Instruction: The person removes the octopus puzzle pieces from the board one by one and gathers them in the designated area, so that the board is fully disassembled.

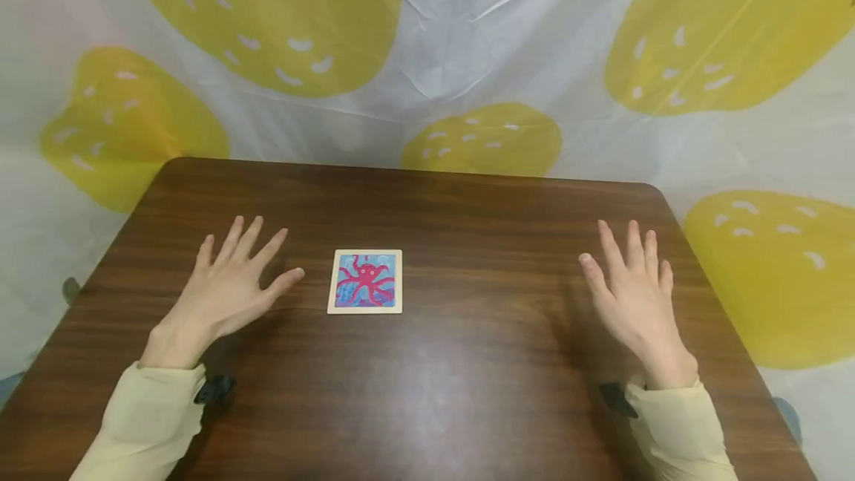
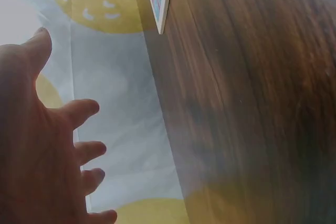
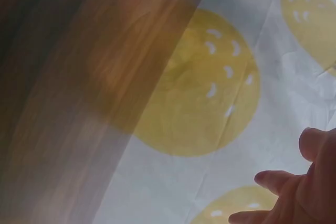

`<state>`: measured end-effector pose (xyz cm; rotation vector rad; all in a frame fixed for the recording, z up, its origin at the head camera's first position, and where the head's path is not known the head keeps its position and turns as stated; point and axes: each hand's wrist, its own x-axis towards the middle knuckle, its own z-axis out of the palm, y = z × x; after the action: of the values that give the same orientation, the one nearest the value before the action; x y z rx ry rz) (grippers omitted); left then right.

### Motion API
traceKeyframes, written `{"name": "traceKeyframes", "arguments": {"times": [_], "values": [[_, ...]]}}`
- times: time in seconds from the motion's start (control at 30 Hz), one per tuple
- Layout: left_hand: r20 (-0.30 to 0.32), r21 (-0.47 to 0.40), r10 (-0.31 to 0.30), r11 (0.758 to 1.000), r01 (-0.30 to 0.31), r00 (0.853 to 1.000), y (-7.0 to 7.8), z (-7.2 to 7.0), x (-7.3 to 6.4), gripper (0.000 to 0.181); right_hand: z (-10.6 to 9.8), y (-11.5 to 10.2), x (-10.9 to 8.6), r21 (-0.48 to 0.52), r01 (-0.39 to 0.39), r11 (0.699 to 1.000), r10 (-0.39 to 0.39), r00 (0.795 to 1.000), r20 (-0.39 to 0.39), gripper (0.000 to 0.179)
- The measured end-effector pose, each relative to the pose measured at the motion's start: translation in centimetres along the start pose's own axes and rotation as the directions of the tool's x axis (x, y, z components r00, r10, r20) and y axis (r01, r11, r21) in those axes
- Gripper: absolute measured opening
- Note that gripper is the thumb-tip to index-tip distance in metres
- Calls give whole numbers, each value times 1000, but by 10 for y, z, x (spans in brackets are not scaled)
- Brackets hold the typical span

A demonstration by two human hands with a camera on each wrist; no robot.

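A square picture puzzle [image 1: 365, 281] with a pale frame and a pink octopus on blue lies flat on the brown wooden table [image 1: 467, 362], left of the middle. My left hand [image 1: 230, 280] hovers just left of it, palm down, fingers spread and holding nothing. In the left wrist view a corner of the puzzle [image 2: 160, 3] shows at the top, beyond the thumb of the left hand [image 2: 37, 135]. Far over on the right side, my right hand [image 1: 637, 299] is also spread and holds nothing. Part of the right hand [image 3: 304, 187] appears in the right wrist view, without the puzzle.
A white cloth [image 1: 320, 125] printed with yellow lemon-like shapes hangs behind the table and down both sides. The table's far edge [image 1: 427, 168] runs close to it. Dark straps with small devices [image 1: 215, 390] sit at the cuffs of both pale sleeves.
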<state>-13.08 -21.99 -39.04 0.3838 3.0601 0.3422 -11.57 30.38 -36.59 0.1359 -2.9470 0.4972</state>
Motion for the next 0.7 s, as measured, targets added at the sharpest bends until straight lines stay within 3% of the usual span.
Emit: {"name": "traceKeyframes", "arguments": {"times": [0.3, 0.7], "values": [[61, -26, 5, 1000, -4, 998, 8, 4, 5, 83, 3, -25, 4, 66, 55, 996, -56, 998, 14, 63], [178, -53, 27, 998, -18, 984, 14, 17, 12, 81, 15, -59, 10, 56, 135, 989, -136, 990, 26, 64]]}}
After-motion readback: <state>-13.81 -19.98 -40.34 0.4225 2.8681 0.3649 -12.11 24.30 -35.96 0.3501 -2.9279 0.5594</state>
